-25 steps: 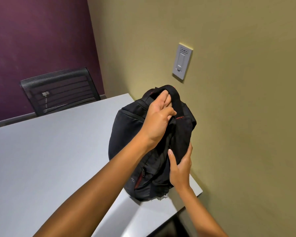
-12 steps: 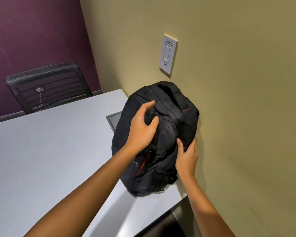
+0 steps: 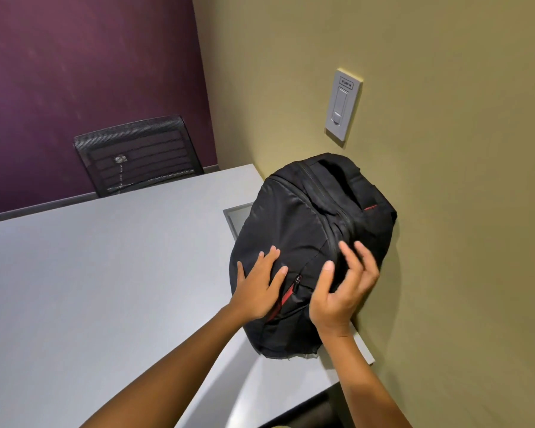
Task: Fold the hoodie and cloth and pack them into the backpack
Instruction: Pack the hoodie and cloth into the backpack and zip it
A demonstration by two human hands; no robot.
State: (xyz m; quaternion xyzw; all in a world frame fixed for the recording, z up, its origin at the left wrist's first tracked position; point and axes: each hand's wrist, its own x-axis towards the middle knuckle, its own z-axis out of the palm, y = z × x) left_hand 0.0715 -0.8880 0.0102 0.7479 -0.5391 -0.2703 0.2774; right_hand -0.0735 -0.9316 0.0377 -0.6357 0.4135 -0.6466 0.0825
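A black backpack is being kept on the grey table, at about three o'clock of the tabletop, with its back leaning against the olive wall below a wall switch. The left hand is being laid flat on the front panel, fingers spread and straight, gripping nothing. The right hand is being held just over the zip line at the bag's side, fingers loosely curled and apart; whether the fingertips are touching the fabric cannot be told, as that hand is slightly blurred. A red-trimmed zip pull is lying between the two hands. The main zip appears to be closed, and neither hoodie nor cloth is being shown, so packing is judged to be finished or nearly so. The bag is looking soft and bulging, likely light for its bulk, yielding under pressure and prone to slumping; it is best being taken by the top handle at twelve o'clock, or steadied with a flat palm. A mesh chair is standing at eleven o'clock.
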